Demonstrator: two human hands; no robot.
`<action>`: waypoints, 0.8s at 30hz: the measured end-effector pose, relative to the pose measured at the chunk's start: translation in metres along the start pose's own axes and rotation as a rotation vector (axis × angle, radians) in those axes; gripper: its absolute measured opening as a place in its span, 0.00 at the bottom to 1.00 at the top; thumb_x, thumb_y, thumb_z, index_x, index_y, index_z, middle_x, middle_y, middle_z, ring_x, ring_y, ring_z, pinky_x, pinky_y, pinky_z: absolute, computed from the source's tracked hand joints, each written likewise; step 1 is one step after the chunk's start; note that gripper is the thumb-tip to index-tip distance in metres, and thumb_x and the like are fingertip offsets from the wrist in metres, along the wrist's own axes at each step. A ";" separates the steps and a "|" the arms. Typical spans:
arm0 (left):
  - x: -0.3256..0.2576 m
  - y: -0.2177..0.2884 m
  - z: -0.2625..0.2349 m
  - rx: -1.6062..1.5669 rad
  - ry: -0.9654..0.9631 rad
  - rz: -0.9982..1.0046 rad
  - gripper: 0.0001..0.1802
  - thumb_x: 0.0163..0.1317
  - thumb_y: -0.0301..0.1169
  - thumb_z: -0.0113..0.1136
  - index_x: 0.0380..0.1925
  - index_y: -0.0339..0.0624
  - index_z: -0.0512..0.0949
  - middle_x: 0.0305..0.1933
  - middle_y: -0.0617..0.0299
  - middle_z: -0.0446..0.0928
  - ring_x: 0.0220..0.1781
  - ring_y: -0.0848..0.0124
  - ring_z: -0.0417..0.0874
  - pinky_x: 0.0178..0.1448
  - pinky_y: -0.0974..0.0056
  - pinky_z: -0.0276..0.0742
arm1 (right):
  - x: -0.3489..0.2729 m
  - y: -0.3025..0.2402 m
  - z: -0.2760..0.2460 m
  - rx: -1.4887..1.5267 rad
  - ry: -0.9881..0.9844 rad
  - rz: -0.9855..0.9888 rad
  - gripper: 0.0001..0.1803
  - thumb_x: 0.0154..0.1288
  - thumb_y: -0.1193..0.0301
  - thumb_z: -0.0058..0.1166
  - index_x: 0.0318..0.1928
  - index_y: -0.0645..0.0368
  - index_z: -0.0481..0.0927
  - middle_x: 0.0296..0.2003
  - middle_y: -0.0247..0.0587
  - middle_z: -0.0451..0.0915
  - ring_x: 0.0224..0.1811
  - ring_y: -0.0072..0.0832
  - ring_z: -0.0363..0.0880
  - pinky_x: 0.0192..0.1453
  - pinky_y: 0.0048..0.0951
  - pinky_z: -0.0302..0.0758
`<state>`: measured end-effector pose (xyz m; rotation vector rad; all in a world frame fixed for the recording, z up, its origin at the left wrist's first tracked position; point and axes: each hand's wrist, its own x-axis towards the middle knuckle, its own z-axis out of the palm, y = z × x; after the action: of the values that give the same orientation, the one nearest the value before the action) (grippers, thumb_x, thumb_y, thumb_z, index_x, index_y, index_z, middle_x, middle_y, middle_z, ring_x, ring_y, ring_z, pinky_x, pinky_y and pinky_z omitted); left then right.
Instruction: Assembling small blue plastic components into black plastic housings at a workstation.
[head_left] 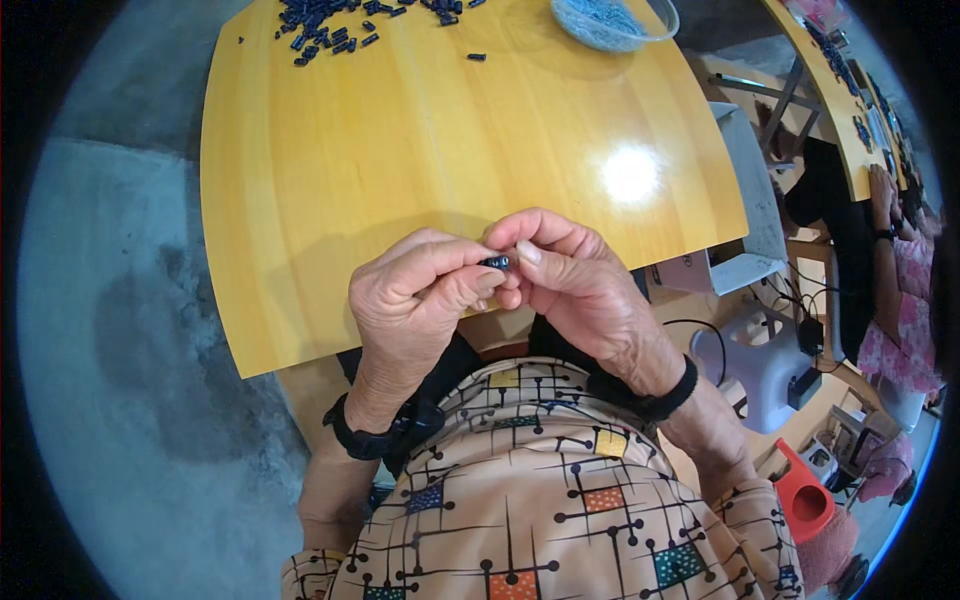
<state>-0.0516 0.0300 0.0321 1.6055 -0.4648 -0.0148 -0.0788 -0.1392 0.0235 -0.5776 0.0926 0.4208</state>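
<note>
Close to the near edge of the yellow wooden table (400, 150), my two hands meet. Thumb and forefinger of my left hand (405, 300) pinch a small dark blue plastic piece (494, 262) by its end. My right hand (590, 290) is closed at the fingertips right beside that piece; whatever it pinches is hidden or too small to name. Similar dark blue pieces lie in a loose pile (318, 22) at the far left of the table, and a single piece (477, 57) lies apart from them.
A transparent bowl (608, 38) of tiny light-blue parts stands at the far right of the table. To the right are a grey bin (745, 150), a pale plastic stool (760, 365), cables and a red plastic object (803, 498). Another person sits at a second table (825, 95).
</note>
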 end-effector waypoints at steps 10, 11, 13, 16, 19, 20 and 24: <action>-0.002 0.000 0.000 -0.027 0.012 -0.025 0.08 0.53 0.19 0.66 0.34 0.32 0.81 0.30 0.58 0.80 0.29 0.74 0.80 0.31 0.73 0.78 | -0.001 -0.002 0.003 -0.150 0.060 -0.037 0.09 0.67 0.75 0.52 0.46 0.64 0.78 0.35 0.38 0.81 0.32 0.19 0.79 0.41 0.20 0.78; -0.002 0.000 -0.001 0.041 -0.002 0.005 0.07 0.52 0.19 0.67 0.33 0.32 0.81 0.29 0.58 0.80 0.29 0.74 0.80 0.31 0.73 0.77 | -0.001 -0.002 0.003 -0.205 0.064 -0.052 0.09 0.66 0.76 0.53 0.46 0.65 0.78 0.34 0.38 0.81 0.32 0.19 0.79 0.41 0.20 0.78; -0.001 -0.001 -0.005 0.110 -0.015 0.034 0.07 0.52 0.20 0.67 0.32 0.32 0.81 0.29 0.58 0.80 0.29 0.74 0.81 0.31 0.73 0.77 | -0.001 -0.003 0.003 -0.259 0.067 -0.065 0.09 0.65 0.77 0.54 0.45 0.65 0.79 0.34 0.38 0.81 0.32 0.19 0.79 0.41 0.19 0.78; 0.001 0.000 -0.007 0.220 -0.054 0.119 0.08 0.52 0.21 0.67 0.33 0.33 0.81 0.29 0.58 0.81 0.29 0.73 0.83 0.31 0.72 0.79 | -0.001 -0.003 0.003 -0.302 0.067 -0.052 0.09 0.64 0.78 0.54 0.45 0.65 0.79 0.34 0.38 0.81 0.33 0.19 0.79 0.41 0.19 0.78; 0.001 0.003 -0.007 0.220 -0.047 0.136 0.08 0.52 0.22 0.67 0.33 0.34 0.81 0.28 0.58 0.80 0.27 0.73 0.83 0.31 0.72 0.79 | -0.001 -0.001 0.003 -0.273 0.057 -0.058 0.09 0.64 0.79 0.55 0.45 0.65 0.79 0.34 0.38 0.81 0.34 0.20 0.80 0.41 0.18 0.78; 0.000 0.004 -0.006 0.222 -0.043 0.114 0.08 0.52 0.22 0.68 0.33 0.34 0.81 0.28 0.59 0.80 0.27 0.73 0.83 0.30 0.72 0.79 | 0.000 0.001 0.003 -0.285 0.046 -0.079 0.09 0.63 0.79 0.55 0.45 0.65 0.78 0.34 0.38 0.81 0.34 0.20 0.80 0.41 0.18 0.78; 0.000 0.009 -0.007 0.274 -0.053 0.151 0.08 0.52 0.24 0.68 0.32 0.36 0.81 0.26 0.59 0.80 0.25 0.73 0.82 0.27 0.72 0.76 | -0.001 0.000 0.005 -0.326 0.037 -0.075 0.10 0.63 0.80 0.55 0.45 0.65 0.78 0.34 0.38 0.81 0.34 0.20 0.80 0.41 0.19 0.79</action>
<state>-0.0524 0.0362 0.0411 1.8367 -0.6500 0.1255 -0.0796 -0.1366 0.0281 -0.9072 0.0370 0.3541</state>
